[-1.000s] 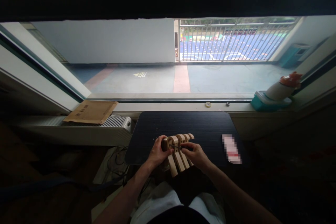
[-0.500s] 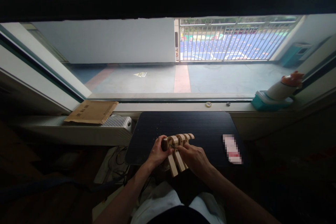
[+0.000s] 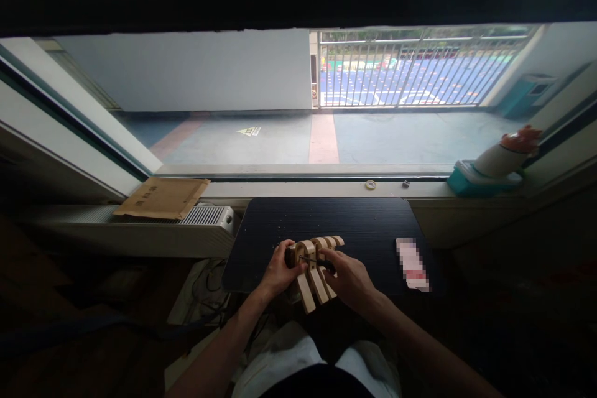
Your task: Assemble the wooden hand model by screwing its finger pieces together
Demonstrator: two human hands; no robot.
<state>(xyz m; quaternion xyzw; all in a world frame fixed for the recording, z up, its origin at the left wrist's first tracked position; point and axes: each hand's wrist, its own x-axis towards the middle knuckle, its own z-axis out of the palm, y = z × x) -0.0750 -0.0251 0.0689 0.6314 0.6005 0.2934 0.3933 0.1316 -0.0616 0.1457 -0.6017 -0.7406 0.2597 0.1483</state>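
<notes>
Near the table's front edge is a pale wooden piece [image 3: 305, 291] made of several curved-top slats side by side, their straight ends pointing toward me. My left hand [image 3: 278, 270] is closed around its left end, thumb in front. In my right hand [image 3: 349, 277] is a screwdriver [image 3: 328, 265] with a dark handle. Its thin shaft points left, and the tip is at the face of the leftmost curved slat. Whether it sits in a screw is too small to tell. My right fingers cover part of the handle and the slats behind.
The dark table [image 3: 280, 217] has small crumbs at its left and a blurred pink-white packet [image 3: 413, 264] at its right. A brown envelope [image 3: 163, 198] lies on the radiator [image 3: 217, 216]. On the windowsill are a tape roll [image 3: 370, 185] and a teal box [image 3: 480, 181].
My right hand has shifted its grip on the screwdriver, with the fingers lifted and more of the dark handle showing. The left hand and the wooden piece stay almost where they were.
</notes>
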